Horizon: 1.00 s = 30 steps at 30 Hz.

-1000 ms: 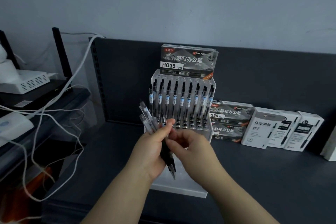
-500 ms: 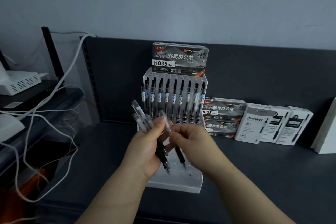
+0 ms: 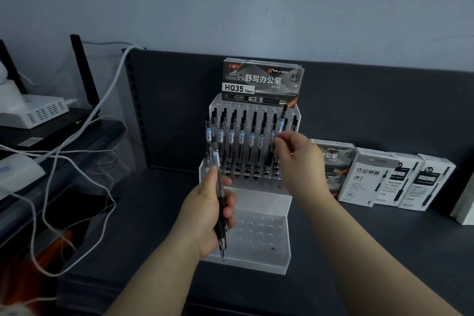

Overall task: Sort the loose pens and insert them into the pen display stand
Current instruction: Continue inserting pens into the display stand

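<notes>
A white stepped pen display stand (image 3: 266, 261) sits mid-shelf, its upper rows filled with several upright black pens (image 3: 241, 141); its lower front holes are bare. My left hand (image 3: 205, 215) grips a small bunch of clear black-grip pens (image 3: 220, 202), tips down, in front of the stand's left side. My right hand (image 3: 300, 164) pinches a single pen (image 3: 282, 120) at the right end of the upper rows, its black cap up and tilted slightly right; its lower end is hidden behind my fingers.
An HQ35 pen box (image 3: 261, 82) stands atop the stand. More pen boxes (image 3: 400, 179) line the shelf back on the right. At left are white cables (image 3: 84, 133), a white device (image 3: 33, 110) and a black router with antennas (image 3: 84, 69).
My right hand drew one pen out of the left hand's bunch and carried it up and right to the stand's upper rows. The left hand stayed low with the remaining pens.
</notes>
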{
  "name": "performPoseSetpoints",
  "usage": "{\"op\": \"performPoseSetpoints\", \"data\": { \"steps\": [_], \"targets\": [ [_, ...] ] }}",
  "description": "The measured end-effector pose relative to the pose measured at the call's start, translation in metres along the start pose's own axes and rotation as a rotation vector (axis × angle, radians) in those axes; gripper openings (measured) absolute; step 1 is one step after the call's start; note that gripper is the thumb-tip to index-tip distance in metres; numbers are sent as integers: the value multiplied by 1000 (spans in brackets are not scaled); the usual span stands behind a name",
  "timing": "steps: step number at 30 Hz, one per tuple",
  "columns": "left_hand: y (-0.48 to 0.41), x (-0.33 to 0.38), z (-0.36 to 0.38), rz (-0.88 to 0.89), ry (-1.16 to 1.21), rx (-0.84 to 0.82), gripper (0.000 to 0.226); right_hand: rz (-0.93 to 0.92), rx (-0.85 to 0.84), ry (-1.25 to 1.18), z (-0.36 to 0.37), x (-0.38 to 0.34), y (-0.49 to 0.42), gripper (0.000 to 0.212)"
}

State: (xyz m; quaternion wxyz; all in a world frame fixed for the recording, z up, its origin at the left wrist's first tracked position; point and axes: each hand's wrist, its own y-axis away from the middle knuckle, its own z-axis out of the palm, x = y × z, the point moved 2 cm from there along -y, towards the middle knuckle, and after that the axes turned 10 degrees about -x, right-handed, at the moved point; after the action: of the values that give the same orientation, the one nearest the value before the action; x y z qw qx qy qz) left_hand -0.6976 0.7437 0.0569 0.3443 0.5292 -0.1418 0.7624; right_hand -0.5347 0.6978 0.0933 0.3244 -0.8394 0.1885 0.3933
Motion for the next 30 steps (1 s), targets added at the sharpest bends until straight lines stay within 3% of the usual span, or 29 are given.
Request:
{"op": "performPoseSetpoints", "data": {
  "steps": [6, 19, 23, 26, 30],
  "targets": [
    [-2, -2, -1, 37, -2, -41, 26, 2, -91, 170, 13, 16, 4, 20],
    [-2, -4, 7, 93, -14, -44, 18, -36, -87, 342, 16, 15, 7, 23],
    [-1, -5, 8, 99, -16, -47, 15, -6, -112, 262, 11, 13, 13, 20],
    [-1, -6, 10, 106, -22, -48, 15, -1, -35, 34, 6, 2, 30, 10],
    [1, -10, 17, 125, -111, -82, 15, 100, -262, -223, 14, -14, 49, 11]
  ]
}}
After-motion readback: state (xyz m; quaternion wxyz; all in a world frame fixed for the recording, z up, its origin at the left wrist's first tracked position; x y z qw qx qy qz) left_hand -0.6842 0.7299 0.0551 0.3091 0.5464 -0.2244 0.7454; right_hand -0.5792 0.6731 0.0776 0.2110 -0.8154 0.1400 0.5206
